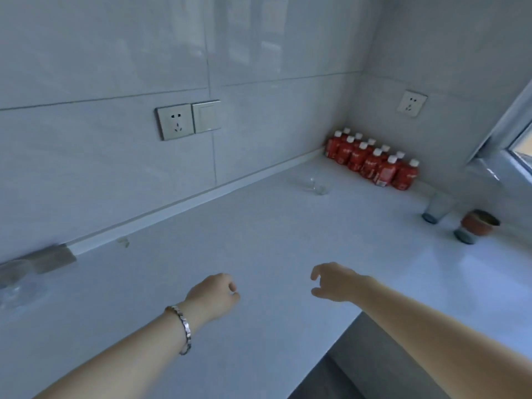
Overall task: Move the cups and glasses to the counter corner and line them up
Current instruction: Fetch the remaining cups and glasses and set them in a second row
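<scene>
Both hands hover empty above the surface (259, 240): left hand (213, 295) loosely curled, right hand (334, 282) half spread. A clear glass (315, 185) stands near the far corner; grey cups (437, 210) and a brown cup (479, 221) stand along the right edge.

left hand (214, 295): empty, fingers curled loosely inward, forearm reaching forward, bracelet (182, 326) on wrist | right hand (334, 283): empty, fingers and thumb parted in an open curl, forearm stretched in from lower right
</scene>
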`<action>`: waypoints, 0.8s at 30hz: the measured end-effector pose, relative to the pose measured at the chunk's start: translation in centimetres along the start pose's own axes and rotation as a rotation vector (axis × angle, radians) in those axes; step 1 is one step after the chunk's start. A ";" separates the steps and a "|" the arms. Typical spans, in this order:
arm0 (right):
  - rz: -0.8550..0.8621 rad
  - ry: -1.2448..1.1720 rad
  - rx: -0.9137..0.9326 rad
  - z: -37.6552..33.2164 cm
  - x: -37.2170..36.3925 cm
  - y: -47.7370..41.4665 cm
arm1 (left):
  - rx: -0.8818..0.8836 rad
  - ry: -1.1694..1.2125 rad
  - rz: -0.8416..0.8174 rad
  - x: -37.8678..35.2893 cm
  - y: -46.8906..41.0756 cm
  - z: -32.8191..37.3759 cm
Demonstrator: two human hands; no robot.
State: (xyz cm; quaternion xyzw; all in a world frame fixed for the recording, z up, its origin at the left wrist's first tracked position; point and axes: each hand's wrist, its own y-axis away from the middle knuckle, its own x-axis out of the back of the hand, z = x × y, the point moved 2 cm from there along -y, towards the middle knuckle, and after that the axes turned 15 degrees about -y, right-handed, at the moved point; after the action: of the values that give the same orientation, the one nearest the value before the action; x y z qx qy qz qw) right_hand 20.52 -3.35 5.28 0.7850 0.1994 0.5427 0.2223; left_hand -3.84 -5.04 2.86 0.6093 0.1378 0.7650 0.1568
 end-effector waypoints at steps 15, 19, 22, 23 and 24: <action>0.112 -0.142 -0.187 19.6 13.2 -7.1 | -0.101 -0.176 -0.047 3.0 -15.2 17.8; 0.124 -0.152 -0.217 22.4 16.2 -10.7 | -0.117 -0.194 -0.065 4.2 -20.5 20.7; 0.107 -0.157 -0.225 24.5 18.1 -14.0 | -0.124 -0.188 -0.047 5.2 -24.3 23.4; 0.099 -0.157 -0.224 25.2 18.7 -15.2 | -0.124 -0.178 -0.033 5.5 -25.7 24.3; 0.092 -0.160 -0.222 25.9 19.3 -16.5 | -0.123 -0.168 -0.017 5.8 -27.0 25.2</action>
State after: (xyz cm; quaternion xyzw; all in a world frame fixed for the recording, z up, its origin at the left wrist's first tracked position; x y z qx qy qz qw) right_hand 50.07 17.49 2.57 0.8046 0.0836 0.5068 0.2980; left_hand 21.51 22.41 2.70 0.6593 0.0821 0.7169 0.2113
